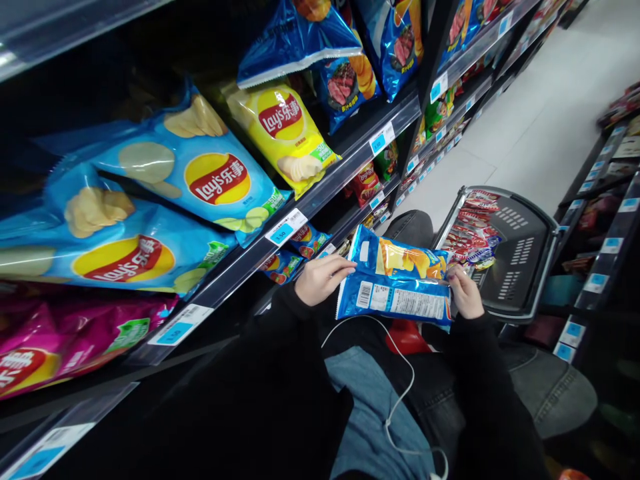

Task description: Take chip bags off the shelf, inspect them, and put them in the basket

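Observation:
A blue bag of chips [395, 283] is stretched between my two hands above my lap, its printed back with a barcode facing up. My left hand [323, 277] pinches the bag's left end between thumb and fingers. At the other end, my right hand [465, 292] grips the right edge, fingers closed on it. Something red [409, 336] shows just below the bag; what it is I cannot tell. On the shelf to the left lie light blue Lay's bags [220, 177], a yellow Lay's bag [287, 133] and magenta bags [75, 340].
A dark shopping basket [525, 250] with several small red snack packs [473, 230] stands on the floor to the right. The shelf edge [250, 257] with price tags runs diagonally past my left hand. A white cable [407, 383] hangs over my lap. Another shelf [595, 283] is at far right.

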